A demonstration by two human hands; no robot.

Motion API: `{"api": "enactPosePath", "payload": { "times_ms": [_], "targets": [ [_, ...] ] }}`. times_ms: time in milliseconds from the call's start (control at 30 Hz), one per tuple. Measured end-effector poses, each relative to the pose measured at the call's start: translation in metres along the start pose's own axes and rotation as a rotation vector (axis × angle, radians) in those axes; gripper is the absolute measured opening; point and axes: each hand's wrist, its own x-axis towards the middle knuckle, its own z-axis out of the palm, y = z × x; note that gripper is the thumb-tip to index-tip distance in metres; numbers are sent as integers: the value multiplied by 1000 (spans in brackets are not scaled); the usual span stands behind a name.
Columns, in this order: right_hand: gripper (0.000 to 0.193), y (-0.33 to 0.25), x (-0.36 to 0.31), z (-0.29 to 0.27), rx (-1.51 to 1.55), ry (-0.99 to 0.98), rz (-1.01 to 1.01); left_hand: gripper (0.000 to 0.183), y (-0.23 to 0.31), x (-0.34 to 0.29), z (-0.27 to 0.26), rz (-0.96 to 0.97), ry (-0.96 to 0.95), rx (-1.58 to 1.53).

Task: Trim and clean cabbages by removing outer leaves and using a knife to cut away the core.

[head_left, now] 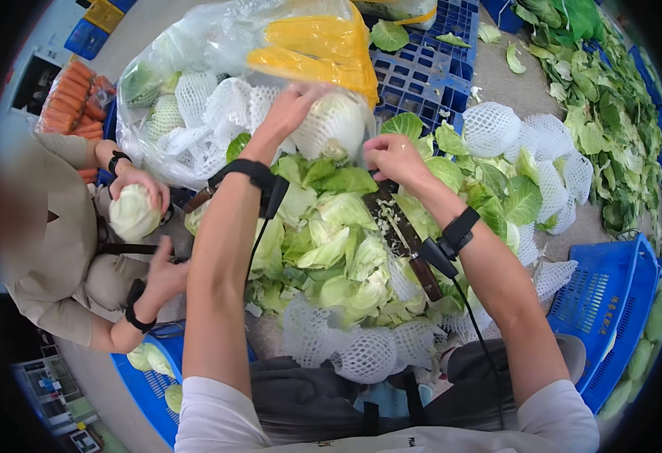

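A pale cabbage in a white foam net [332, 128] sits at the mouth of a clear plastic bag. My left hand [295, 107] lies against its upper left side, the fingers curving over it and blurred by motion. On the cabbage's right, my right hand [395, 160] has its fingers curled together; whatever is between them, if anything, is hidden. Below my right hand, a knife [423, 275] with a brown handle lies among loose cabbage leaves [327, 241]. More netted cabbages [165, 117] fill the clear bag [195, 38].
On the left, a co-worker's hands [141, 195] are around a bare cabbage [134, 214]. Empty foam nets [365, 355] lie before me and at right. Blue crates [606, 302] stand on both sides. Behind are a blue pallet [421, 75], a leaf heap [610, 128] and bagged carrots [68, 98].
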Motion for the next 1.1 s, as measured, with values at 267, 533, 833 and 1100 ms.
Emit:
{"api": "enactPosePath", "payload": {
  "times_ms": [267, 533, 833, 1100],
  "targets": [
    [63, 15, -8, -2, 325, -54, -44, 74, 41, -39, 47, -234, -184, 23],
    [70, -20, -72, 30, 678, -51, -379, 85, 87, -131, 26, -202, 202, -338],
    [80, -79, -211, 31, 482, 88, -702, 57, 201, -294, 11, -185, 288, -1150],
    [89, -94, -349, 23, -361, 327, -873, 74, 211, -384, 32, -100, -156, -1149]
  ]
}}
